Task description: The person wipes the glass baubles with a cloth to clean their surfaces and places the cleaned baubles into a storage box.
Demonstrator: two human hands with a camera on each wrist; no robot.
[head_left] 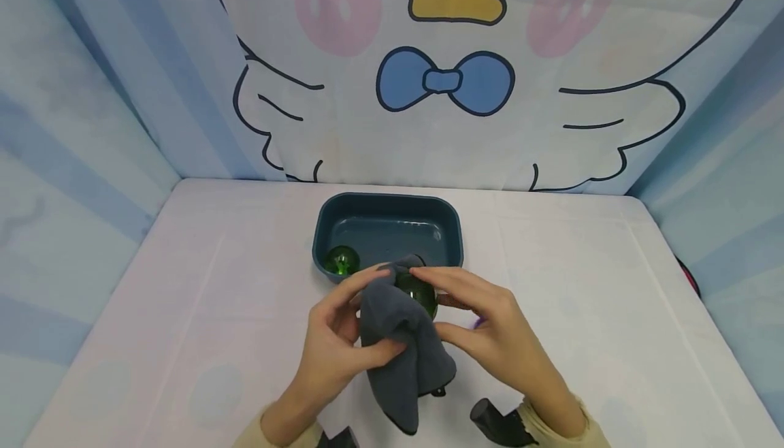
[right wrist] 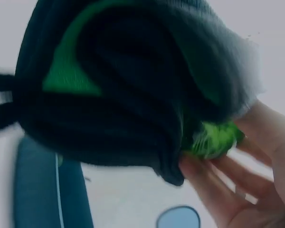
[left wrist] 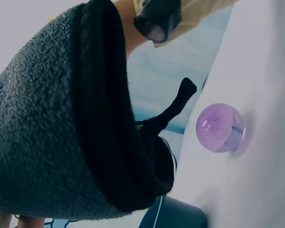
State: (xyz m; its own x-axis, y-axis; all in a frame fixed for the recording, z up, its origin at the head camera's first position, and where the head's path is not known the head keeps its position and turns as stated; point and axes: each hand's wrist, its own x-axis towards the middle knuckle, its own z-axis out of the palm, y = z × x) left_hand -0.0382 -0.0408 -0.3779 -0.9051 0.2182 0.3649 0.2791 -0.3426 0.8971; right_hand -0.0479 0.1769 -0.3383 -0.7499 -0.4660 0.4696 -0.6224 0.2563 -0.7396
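A dark grey cloth (head_left: 395, 329) with black edging is gripped in my left hand (head_left: 333, 339), thumb on its near side. Partly wrapped in the cloth is a clear green ball (head_left: 419, 293), which the fingers and thumb of my right hand (head_left: 493, 315) pinch from the right. From the right wrist view, the ball (right wrist: 216, 140) shows bright green beneath a fold of the cloth. The cloth (left wrist: 33, 118) fills much of the left wrist view, a black loop dangling from its edge. Both hands are above the table, just in front of the tray.
A dark teal tray (head_left: 392, 197) stands at the back middle of the white table (head_left: 245, 312), with another green ball (head_left: 341, 260) in its front left corner. On the table sits a clear purple ball (left wrist: 220, 127), mostly hidden behind my right hand in the head view.
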